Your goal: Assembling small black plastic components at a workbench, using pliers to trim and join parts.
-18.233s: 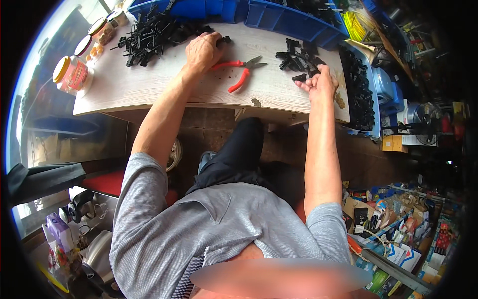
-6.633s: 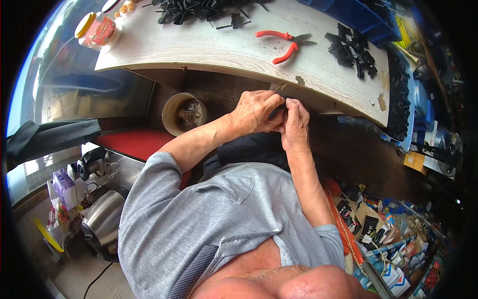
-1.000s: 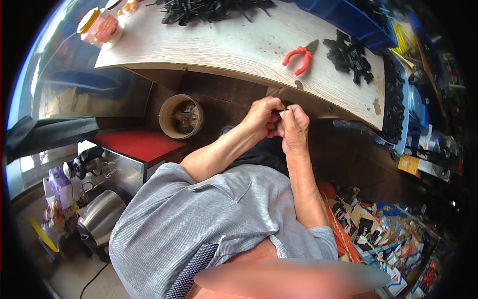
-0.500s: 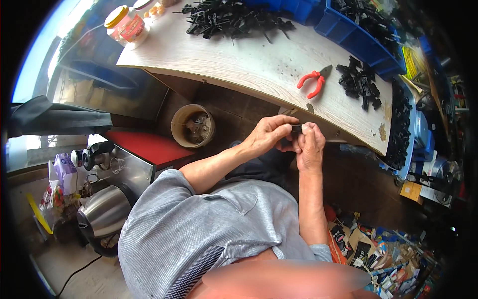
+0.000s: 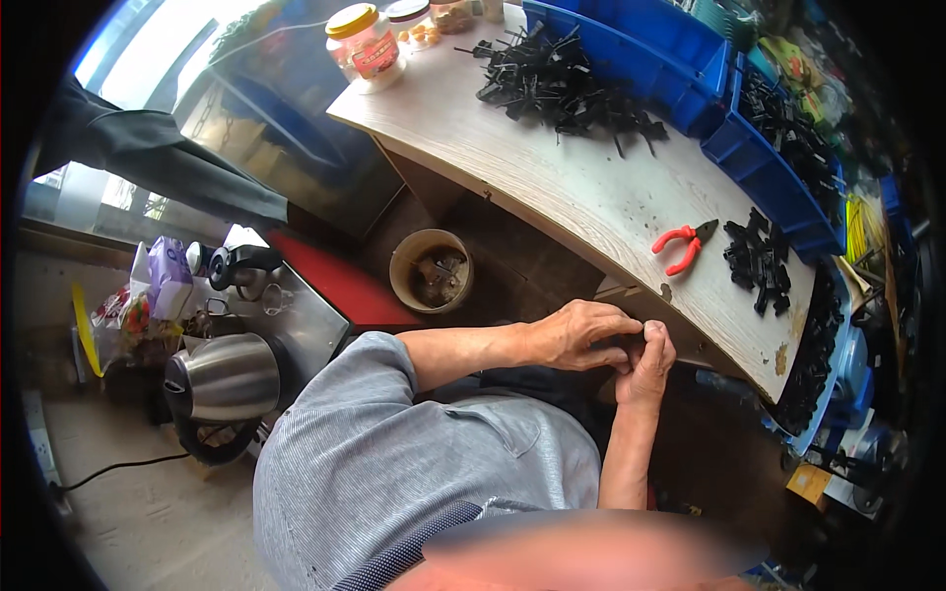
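Observation:
Just off the table's front edge, my two hands meet at the fingertips. My left hand (image 5: 583,336) reaches across from the left, its bent fingers closed against the fingers of the other. Thumb up and fingers curled, my right hand (image 5: 647,362) is closed too. Between them the fingers hide the small black plastic part that showed there half a second ago. On the table nearby lie red-handled pliers (image 5: 685,246), jaws pointing away to the right. Right of these is a small pile of black plastic parts (image 5: 758,262).
A larger heap of black parts (image 5: 562,84) lies farther back, beside blue bins (image 5: 778,187). Jars (image 5: 365,47) stand at the table's far left corner. Below, a bucket (image 5: 432,271) sits on the floor. At left are a steel kettle (image 5: 232,379) and a red surface (image 5: 340,286).
The whole scene has shifted right and down in the picture as my head turned. My hands stay together by the table edge; the black part between the fingertips has gone out of sight.

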Available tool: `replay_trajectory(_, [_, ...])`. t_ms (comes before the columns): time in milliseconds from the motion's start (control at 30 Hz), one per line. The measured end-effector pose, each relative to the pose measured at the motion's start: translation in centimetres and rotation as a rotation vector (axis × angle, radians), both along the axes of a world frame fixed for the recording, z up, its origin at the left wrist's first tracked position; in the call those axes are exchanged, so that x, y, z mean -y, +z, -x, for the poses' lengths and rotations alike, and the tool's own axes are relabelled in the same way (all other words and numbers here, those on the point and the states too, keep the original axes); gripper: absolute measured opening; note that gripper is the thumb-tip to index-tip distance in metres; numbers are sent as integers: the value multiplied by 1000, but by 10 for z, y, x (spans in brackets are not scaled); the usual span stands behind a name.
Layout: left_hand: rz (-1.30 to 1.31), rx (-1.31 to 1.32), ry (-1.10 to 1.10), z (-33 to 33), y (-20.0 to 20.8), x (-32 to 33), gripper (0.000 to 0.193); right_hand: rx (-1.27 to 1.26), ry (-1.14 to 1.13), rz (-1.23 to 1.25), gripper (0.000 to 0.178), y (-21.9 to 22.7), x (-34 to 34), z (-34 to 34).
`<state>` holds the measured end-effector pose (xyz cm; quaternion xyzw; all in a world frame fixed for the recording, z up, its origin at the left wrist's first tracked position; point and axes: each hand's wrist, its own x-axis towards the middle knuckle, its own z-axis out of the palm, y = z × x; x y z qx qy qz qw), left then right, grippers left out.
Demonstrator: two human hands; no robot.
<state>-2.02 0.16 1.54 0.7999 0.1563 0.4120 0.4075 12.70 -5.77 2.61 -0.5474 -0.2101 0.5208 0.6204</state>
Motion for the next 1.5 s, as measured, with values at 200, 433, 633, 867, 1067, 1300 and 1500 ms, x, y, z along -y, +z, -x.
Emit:
replay_trajectory(200, [68, -66, 136, 0, 2, 8, 30, -21, 17, 58, 19, -12, 1, 3])
replay_trajectory(433, [170, -55, 195, -3, -8, 7, 18, -28, -51, 59, 22, -22, 0, 16])
replay_trajectory(633, [108, -59, 206, -20, -30, -1, 17, -17, -88, 100, 19, -43, -5, 4])
replay_trajectory(867, [-35, -179, 218, -32, -58, -32, 26, -3, -72, 78, 23, -74, -23, -9])
replay_trajectory(1067, [-80, -197, 185, -48, -63, -37, 24, 16, -111, 43, 23, -77, -26, -21])
replay_trajectory(1300, [154, -56, 130, -65, -54, -42, 22, -44, -129, 7, 20, -67, -34, -32])
replay_trajectory(1500, [-139, -172, 162, -72, -57, -55, 22, -19, -183, 4, 23, -67, -39, -32])
